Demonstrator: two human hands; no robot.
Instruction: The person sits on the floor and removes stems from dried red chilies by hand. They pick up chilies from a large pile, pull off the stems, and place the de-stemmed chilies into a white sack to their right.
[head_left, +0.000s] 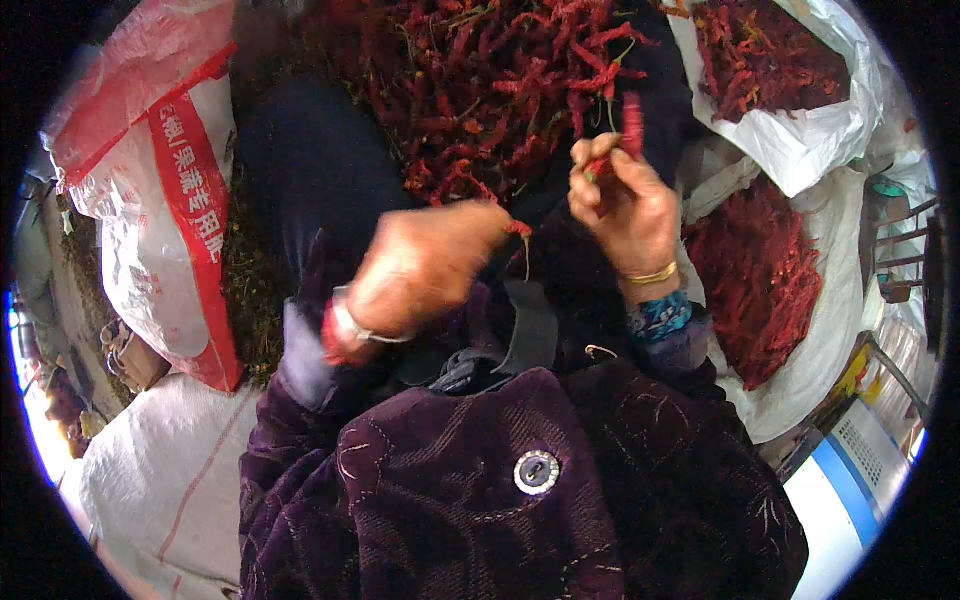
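Note:
A large heap of dried red chili peppers (480, 97) with stems lies before me, beyond and between my knees. My left hand (420, 262), blurred by motion and wearing a white bracelet, is closed on a small dried red chili pepper (519, 227) whose thin pale stem hangs from the fingertips. My right hand (622, 195), with a gold-coloured bracelet, is raised at the near right edge of the heap. Its thumb and fingers pinch dried red chili peppers (633, 124), one standing upright above the thumb. The two hands are apart.
On the right stand an open white sack of chili peppers (817, 150) and a nearer white woven sack (844, 300), also holding red chilies. A red and white printed plastic sack (142, 247) is at the left, with a white woven sack (165, 465) below it. A blue and white box (847, 480) sits lower right.

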